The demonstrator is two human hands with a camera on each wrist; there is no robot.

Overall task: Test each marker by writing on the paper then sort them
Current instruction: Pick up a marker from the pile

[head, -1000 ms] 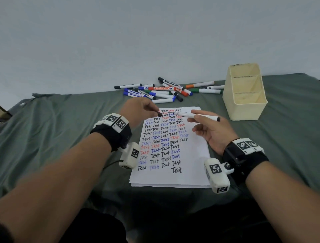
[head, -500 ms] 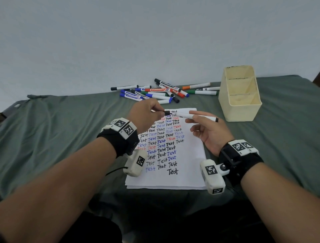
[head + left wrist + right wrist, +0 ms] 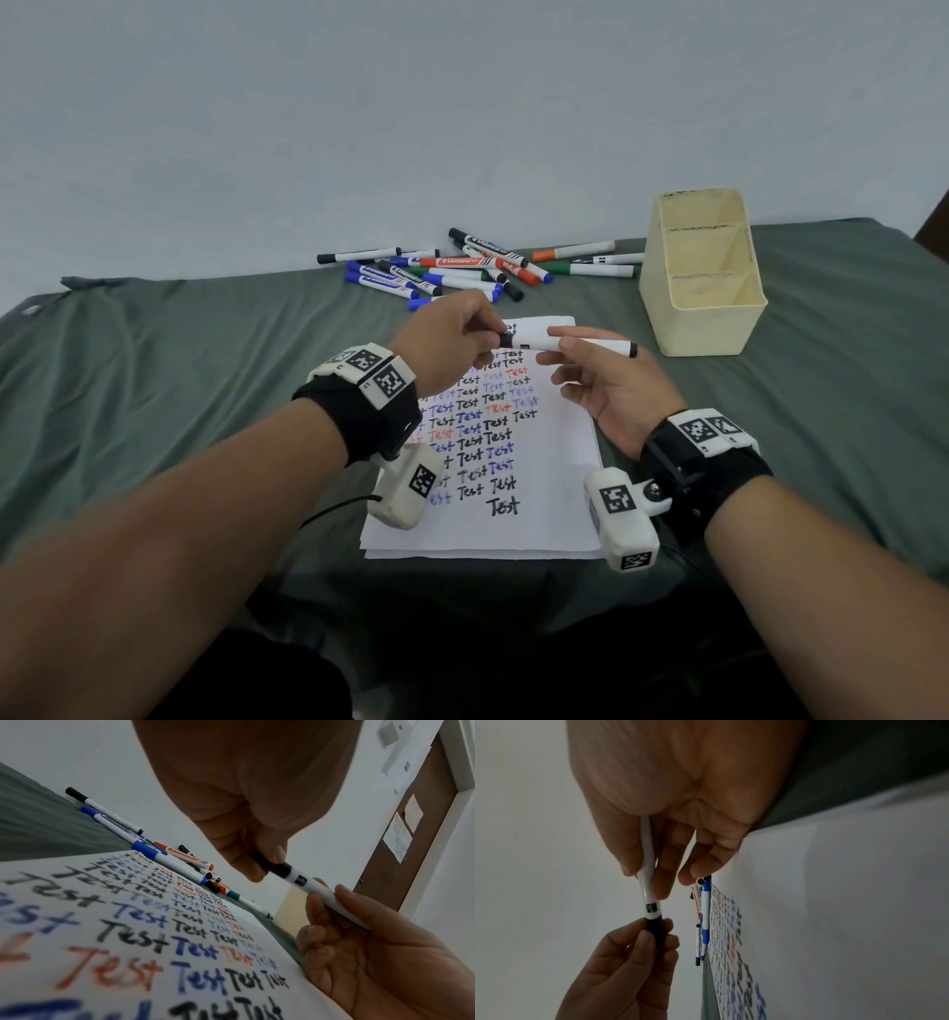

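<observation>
Left hand (image 3: pixel 452 344) pinches cap (image 3: pixel 279 869), right hand (image 3: pixel 611 390) grips marker (image 3: pixel 580 345), frame centre.
Risk: crooked push leaves cap loose, ink smears fingers.

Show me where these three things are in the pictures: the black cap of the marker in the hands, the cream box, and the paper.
black cap (image 3: pixel 280 870), left wrist view: on the cap's bare end by the white barrel.
cream box (image 3: pixel 719 329), head view: on its front wall.
paper (image 3: pixel 544 529), head view: on the blank lower part.
</observation>
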